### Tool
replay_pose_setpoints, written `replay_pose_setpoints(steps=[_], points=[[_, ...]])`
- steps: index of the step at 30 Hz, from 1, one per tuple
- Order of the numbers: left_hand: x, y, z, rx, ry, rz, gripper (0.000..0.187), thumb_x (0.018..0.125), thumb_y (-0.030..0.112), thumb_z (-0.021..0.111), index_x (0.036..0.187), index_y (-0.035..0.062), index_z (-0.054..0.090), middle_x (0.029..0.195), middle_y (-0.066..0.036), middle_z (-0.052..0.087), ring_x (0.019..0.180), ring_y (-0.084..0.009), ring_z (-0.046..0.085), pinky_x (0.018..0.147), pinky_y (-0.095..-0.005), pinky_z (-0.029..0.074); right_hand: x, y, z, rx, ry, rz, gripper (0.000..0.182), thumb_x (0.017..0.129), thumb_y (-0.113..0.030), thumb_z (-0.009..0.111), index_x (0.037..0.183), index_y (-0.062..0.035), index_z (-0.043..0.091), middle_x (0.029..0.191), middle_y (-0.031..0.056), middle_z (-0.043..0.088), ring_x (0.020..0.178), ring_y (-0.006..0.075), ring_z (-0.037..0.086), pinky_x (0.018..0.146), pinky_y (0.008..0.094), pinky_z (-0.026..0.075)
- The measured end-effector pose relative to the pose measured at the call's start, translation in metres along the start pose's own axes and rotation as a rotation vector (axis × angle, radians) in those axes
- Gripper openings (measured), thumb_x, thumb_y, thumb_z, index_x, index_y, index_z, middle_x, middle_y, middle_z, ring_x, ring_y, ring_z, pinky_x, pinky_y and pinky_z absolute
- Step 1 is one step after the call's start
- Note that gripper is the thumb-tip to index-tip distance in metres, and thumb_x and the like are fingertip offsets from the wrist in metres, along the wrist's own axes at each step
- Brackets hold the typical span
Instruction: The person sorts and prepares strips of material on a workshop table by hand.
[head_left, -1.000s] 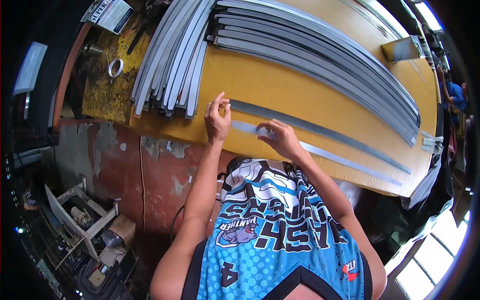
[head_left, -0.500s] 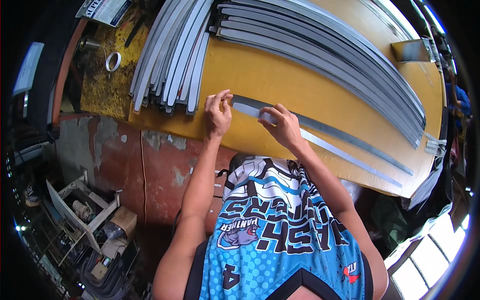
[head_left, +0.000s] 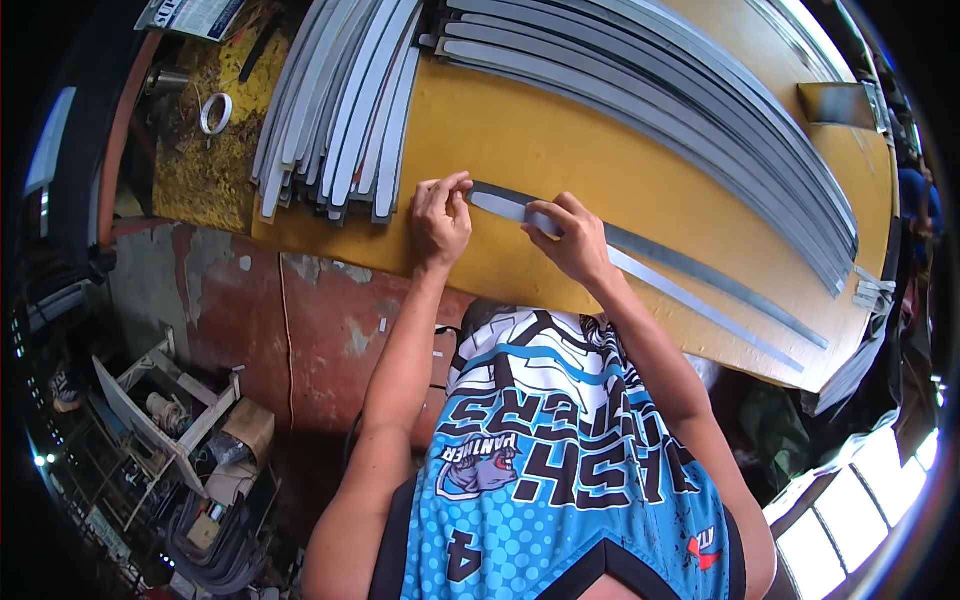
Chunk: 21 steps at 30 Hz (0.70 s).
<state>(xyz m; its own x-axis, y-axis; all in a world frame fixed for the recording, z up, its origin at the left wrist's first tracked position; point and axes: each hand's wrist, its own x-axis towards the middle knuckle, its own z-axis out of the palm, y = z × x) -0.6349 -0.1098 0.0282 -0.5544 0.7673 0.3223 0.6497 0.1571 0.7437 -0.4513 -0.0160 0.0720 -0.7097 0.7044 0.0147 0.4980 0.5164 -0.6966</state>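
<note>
A long dark grey strip [head_left: 690,270] lies slantwise along the near side of the yellow table, with a narrower pale grey strip [head_left: 690,304] against it. The pale one overlaps the dark one at the left and diverges slightly toward the right. My right hand [head_left: 575,240] has its thumb and fingers closed on the pale strip, a short way from its left end; a whitish part shows between the fingers. At the strips' left end, my left hand [head_left: 441,222] is curled with fingertips close together. Whatever these fingertips hold is hidden.
Stacked grey strips [head_left: 345,110] lie at the table's left, and a long curved bundle of strips [head_left: 650,110] spans the back. A white tape ring [head_left: 215,114] and metal cup [head_left: 167,80] are far left. A metal box-like piece [head_left: 842,105] sits at right.
My right hand has shifted slightly right along the strips. My left hand stays by their left end. The whole view has tilted a little.
</note>
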Motion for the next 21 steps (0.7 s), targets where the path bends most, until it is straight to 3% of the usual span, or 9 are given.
replay_pose_setpoints(steps=[21], points=[[-0.0008,-0.0028,0.003,-0.006,0.006,-0.019,0.029,0.078,-0.006,0.054,0.102,0.0061,0.062,0.086,-0.002,0.068,0.085,-0.0213,0.059,0.078,-0.0338,0.045,0.0068,0.0076,0.0024,-0.004,0.027,0.023,0.021,0.074,-0.022,0.073,0.093,-0.0143,0.068,0.079,0.0065,0.054,0.068,0.0254,0.058,0.059,0.0352,0.048]])
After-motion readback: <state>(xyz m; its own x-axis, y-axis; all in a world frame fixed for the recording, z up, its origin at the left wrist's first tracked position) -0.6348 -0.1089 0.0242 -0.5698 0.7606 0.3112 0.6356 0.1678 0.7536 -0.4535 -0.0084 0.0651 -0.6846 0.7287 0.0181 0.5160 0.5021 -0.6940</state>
